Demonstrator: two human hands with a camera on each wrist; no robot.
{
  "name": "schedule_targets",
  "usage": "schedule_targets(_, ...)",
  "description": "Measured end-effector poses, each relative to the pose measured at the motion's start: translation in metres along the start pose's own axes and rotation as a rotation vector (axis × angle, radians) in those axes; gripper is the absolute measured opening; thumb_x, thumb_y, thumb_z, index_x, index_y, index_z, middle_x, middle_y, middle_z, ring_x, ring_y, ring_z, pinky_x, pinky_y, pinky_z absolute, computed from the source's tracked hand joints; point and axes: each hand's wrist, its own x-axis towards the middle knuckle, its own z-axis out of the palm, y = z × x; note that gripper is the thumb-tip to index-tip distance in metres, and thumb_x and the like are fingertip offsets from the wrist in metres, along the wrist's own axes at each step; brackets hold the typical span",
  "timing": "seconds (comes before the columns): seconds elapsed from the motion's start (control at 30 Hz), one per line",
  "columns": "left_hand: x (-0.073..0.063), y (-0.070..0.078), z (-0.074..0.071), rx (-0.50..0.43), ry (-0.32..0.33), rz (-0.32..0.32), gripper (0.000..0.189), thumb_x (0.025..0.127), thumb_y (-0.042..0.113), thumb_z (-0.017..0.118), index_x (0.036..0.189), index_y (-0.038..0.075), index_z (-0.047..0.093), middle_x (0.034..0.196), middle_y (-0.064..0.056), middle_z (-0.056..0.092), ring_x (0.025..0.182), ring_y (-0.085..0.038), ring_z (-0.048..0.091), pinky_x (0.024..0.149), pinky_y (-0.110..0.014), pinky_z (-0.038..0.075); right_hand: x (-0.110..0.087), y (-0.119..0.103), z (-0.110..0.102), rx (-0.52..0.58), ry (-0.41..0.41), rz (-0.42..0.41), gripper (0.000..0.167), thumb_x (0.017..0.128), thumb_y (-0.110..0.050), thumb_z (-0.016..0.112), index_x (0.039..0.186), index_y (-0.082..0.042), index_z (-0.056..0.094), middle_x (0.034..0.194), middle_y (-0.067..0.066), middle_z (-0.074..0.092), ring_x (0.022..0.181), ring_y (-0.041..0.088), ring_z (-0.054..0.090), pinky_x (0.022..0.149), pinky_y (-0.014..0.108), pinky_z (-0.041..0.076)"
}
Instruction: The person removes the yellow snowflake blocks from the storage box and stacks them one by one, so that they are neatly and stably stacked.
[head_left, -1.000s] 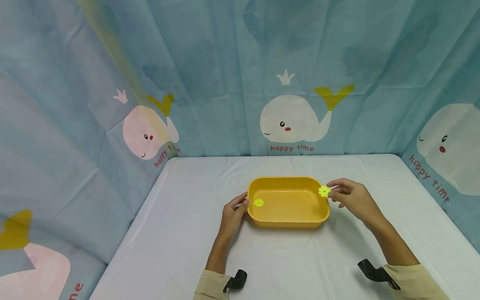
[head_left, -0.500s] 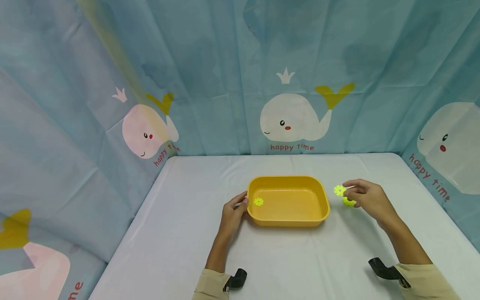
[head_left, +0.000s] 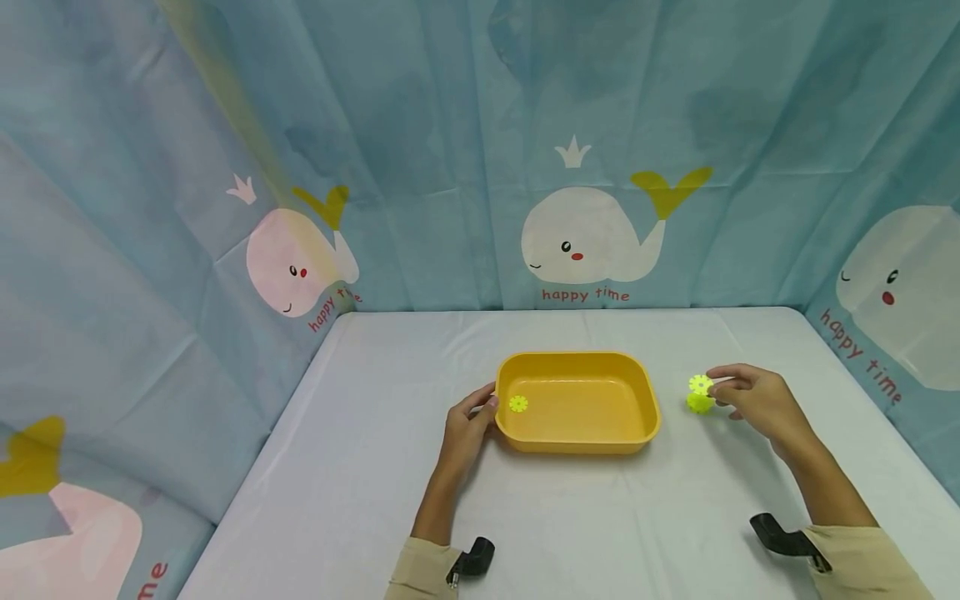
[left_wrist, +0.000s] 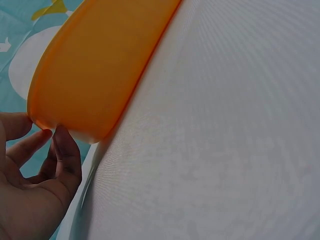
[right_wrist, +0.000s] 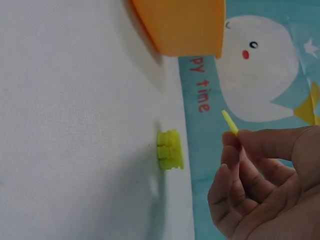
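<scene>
A yellow rectangular plastic tray (head_left: 577, 445) stands on the white table, with one yellow-green notched building disc (head_left: 518, 404) lying inside near its left end. My left hand (head_left: 462, 427) holds the tray's left end, thumb and fingers at the rim. Right of the tray, my right hand (head_left: 757, 402) pinches another notched disc (head_left: 700, 384) between thumb and index finger. Below that disc sits a small stack of yellow-green discs (right_wrist: 170, 150) on the table. In the right wrist view, the held disc (right_wrist: 229, 122) shows edge-on, apart from the stack.
The white-covered table (head_left: 360, 467) reaches back to a blue whale-print curtain (head_left: 435, 250), which also hangs along the left and right sides. Dark wrist-worn devices (head_left: 783, 537) stick out at both sleeves.
My right hand has carried its disc from the tray's right rim rightward to above the stack, which came into sight behind it. My left hand and the tray have stayed in place.
</scene>
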Motion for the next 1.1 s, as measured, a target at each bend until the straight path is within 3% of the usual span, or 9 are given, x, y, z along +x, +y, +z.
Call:
schedule_targets(0.4,-0.001,0.001,0.001,0.008,0.009,-0.007,0.043,0.108,0.030,0.063,0.148,0.017,0.064,0.137,-0.011,0.063,0.112,-0.025,0.066,0.085,-0.022,0.057,0.004,0.014,-0.004,-0.008,-0.044,0.049,0.044,0.107,-0.018,0.052,0.142,0.008,0.058,0.115,0.021,0.072,0.100,0.031,0.066,0.070,0.033,0.059)
schedule_targets(0.77,-0.002,0.001,0.000,0.007,0.002,0.008,0.044,0.108,0.031,0.063,0.149,0.014,0.064,0.136,-0.013,0.063,0.112,-0.027,0.065,0.085,-0.022,0.057,0.011,0.024,-0.004,-0.021,-0.073,0.088,0.048,0.106,-0.023,0.058,0.142,0.008,0.059,0.127,0.028,0.066,0.102,0.032,0.065,0.069,0.033,0.058)
schedule_targets(1.1,-0.001,0.000,0.000,-0.007,0.004,0.010,0.044,0.107,0.030,0.064,0.148,0.013,0.064,0.136,-0.014,0.064,0.111,-0.028,0.066,0.084,-0.023,0.058,0.016,0.030,-0.001,-0.030,-0.086,0.113,0.047,0.105,-0.021,0.058,0.142,0.008,0.059,0.120,0.025,0.066,0.097,0.030,0.061,0.066,0.032,0.057)
